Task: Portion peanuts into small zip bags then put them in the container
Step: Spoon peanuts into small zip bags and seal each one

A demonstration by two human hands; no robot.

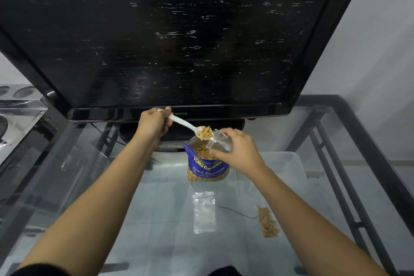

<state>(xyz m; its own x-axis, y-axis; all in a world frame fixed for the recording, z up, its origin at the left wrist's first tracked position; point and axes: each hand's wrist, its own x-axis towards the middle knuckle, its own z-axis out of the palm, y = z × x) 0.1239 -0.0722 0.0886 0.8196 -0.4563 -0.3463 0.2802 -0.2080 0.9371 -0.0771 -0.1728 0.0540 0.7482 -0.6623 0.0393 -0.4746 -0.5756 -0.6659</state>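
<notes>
My left hand (154, 122) grips the handle of a white plastic spoon (184, 123) whose bowl is heaped with peanuts. The spoon's bowl touches the mouth of a small clear zip bag (220, 143), which my right hand (237, 150) holds up by its edge. Both are just above the open blue peanut bag (208, 169), which stands on the glass table. An empty small zip bag (204, 212) lies flat nearer to me. A filled zip bag of peanuts (267, 222) lies to its right.
A large black TV (170, 36) stands close behind the peanut bag. A translucent plastic container (289, 163) sits at the right under my right forearm. The glass table has a dark metal frame (356, 148) at the right. A clear acrylic box (18, 114) is far left.
</notes>
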